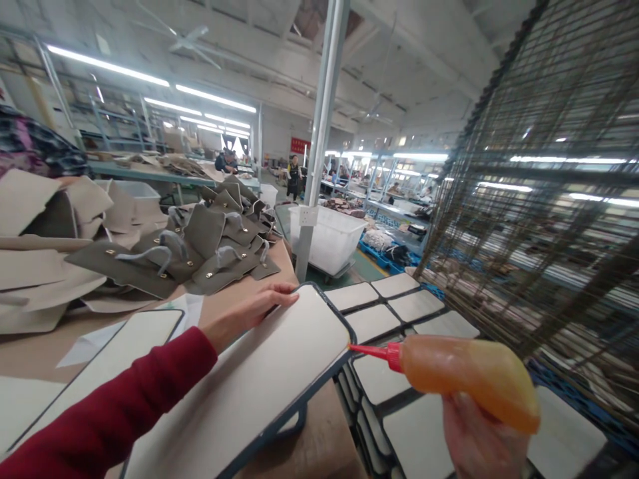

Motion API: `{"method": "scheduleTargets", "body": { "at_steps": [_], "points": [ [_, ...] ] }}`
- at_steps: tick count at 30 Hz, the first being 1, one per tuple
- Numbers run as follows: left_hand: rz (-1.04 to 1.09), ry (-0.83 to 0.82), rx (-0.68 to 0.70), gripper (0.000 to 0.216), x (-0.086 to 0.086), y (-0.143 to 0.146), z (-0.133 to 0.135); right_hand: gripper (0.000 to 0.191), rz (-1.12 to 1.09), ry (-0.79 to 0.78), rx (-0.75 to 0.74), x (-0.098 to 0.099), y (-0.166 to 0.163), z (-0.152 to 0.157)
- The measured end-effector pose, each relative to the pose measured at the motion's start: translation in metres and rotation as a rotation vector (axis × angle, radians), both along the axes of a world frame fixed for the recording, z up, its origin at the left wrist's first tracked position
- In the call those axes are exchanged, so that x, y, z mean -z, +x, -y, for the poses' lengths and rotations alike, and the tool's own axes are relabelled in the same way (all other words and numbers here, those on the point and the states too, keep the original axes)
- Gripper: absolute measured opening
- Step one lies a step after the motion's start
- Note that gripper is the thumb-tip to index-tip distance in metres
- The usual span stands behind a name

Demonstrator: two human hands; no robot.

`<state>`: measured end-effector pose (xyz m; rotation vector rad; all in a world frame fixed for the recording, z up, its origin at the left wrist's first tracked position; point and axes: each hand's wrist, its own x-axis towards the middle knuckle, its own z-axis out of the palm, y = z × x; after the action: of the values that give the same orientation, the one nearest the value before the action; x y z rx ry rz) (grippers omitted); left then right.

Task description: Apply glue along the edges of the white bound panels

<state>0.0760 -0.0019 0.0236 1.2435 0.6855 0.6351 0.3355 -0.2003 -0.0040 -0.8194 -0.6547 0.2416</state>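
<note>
My left hand [272, 301] grips the far edge of a cream panel with a dark blue border [254, 372], thumb on its face and fingers behind. The panel is tilted up over the table. In my right hand [482, 432] lies a squeeze bottle of amber liquid [464, 372], held on its side. Its red nozzle [372, 349] points left, and the tip meets the panel's right corner at the border. Another cream panel with a dark edge [110, 362] lies on the table at the left.
Dark grey leather-like pieces with handles [200, 246] and beige pieces [34, 266] are heaped on the table. Stacked bordered panels [414, 309] stand at the right, beside a wire rack [544, 133]. Behind the metal post [324, 106] is a white bin [332, 233]. People work farther off.
</note>
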Motion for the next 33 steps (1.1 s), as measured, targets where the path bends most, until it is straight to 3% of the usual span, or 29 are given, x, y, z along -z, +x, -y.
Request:
{"method": "scheduleTargets", "body": {
  "at_steps": [9,19,33],
  "points": [
    [0.06,-0.088,-0.114,0.028,0.009,0.006,0.001,0.047,0.095,-0.006,0.007,-0.002,0.005,-0.012],
    [0.106,-0.176,-0.24,0.027,0.01,0.006,-0.001,0.047,0.06,0.015,-0.079,-0.022,0.005,-0.035],
    [0.085,-0.157,-0.227,0.025,0.014,-0.014,-0.009,0.045,0.045,0.033,-0.179,-0.032,-0.001,-0.064]
  ]
}}
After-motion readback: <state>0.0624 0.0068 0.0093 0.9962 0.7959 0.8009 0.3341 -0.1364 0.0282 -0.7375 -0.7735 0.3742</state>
